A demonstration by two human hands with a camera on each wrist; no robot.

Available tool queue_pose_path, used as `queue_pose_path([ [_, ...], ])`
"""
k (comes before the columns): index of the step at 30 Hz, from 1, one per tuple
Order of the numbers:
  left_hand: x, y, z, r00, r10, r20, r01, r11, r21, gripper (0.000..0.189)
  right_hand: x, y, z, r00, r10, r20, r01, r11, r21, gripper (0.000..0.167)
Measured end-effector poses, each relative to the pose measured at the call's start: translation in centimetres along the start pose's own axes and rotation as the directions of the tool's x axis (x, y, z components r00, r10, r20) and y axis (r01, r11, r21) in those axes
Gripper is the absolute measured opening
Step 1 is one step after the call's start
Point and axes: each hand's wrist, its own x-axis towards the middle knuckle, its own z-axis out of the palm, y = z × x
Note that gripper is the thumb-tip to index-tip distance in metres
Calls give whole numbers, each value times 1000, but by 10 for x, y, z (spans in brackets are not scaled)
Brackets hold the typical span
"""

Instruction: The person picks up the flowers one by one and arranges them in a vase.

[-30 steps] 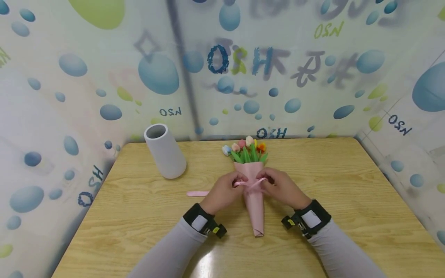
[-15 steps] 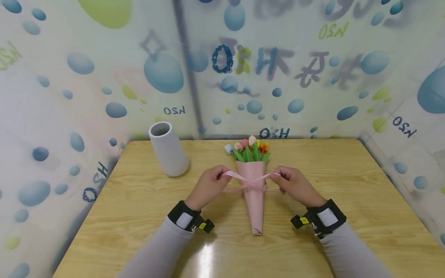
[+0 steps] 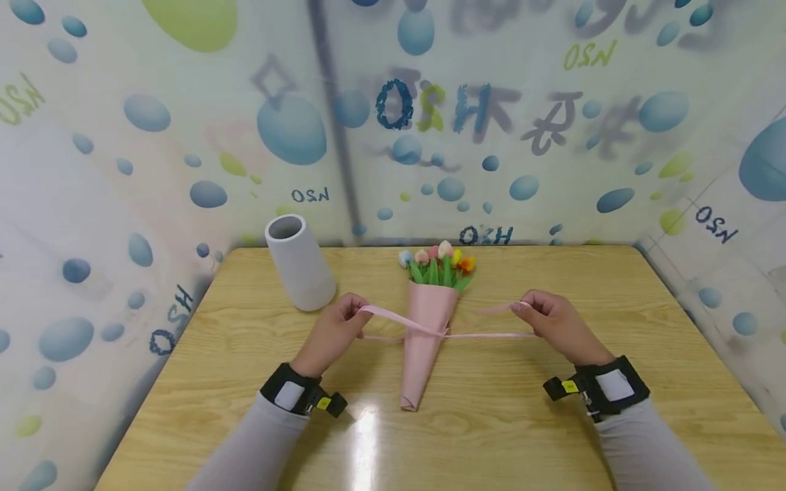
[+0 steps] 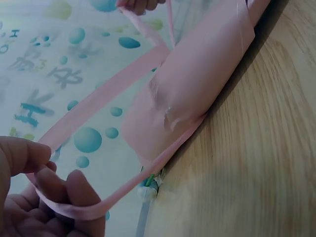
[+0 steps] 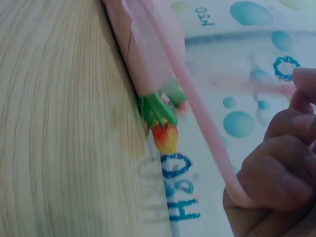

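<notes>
A bouquet of tulips (image 3: 447, 264) in a pink paper wrap (image 3: 424, 307) lies in the middle of the table, flower heads toward the wall. A pink ribbon (image 3: 393, 316) passes around the wrap and crosses over its front. My left hand (image 3: 331, 334) pinches one ribbon end between thumb and finger, left of the bouquet. In the left wrist view, ribbon (image 4: 98, 106) also loops across the other fingers (image 4: 81, 190). To the right of the bouquet, my right hand (image 3: 561, 326) pinches the other end, ribbon (image 5: 207, 131) running over its curled fingers.
A white vase (image 3: 302, 266) stands at the back left of the wooden table (image 3: 491, 423). Behind the table's far edge rises a wall covering (image 3: 528, 136) printed with blue and green drops, and it continues along both sides.
Both hands have drawn apart sideways, pulling the ribbon out long on each side. The bouquet's lower tip has swung left, so it now lies slanted. The vase stays put.
</notes>
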Motion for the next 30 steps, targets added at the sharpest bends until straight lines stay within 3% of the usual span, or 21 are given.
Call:
queue_pose_path([
  [10, -6, -10, -25, 996, -12, -90, 4, 996, -94, 20, -5, 14, -22, 998, 11, -57, -18, 994, -108, 38],
  [15, -10, -17, -41, 994, -57, -96, 50, 995, -82, 26, -11, 20, -31, 998, 31, -50, -38, 990, -137, 39],
  [22, -11, -29, -66, 979, -119, -167, 92, 983, -160, 28, -16, 31, -48, 995, 98, -9, -97, 965, -244, 41],
  [30, -12, -40, -90, 962, -160, -223, 153, 987, -45, 39, -21, 43, -67, 981, 196, 9, -177, 905, -386, 43],
])
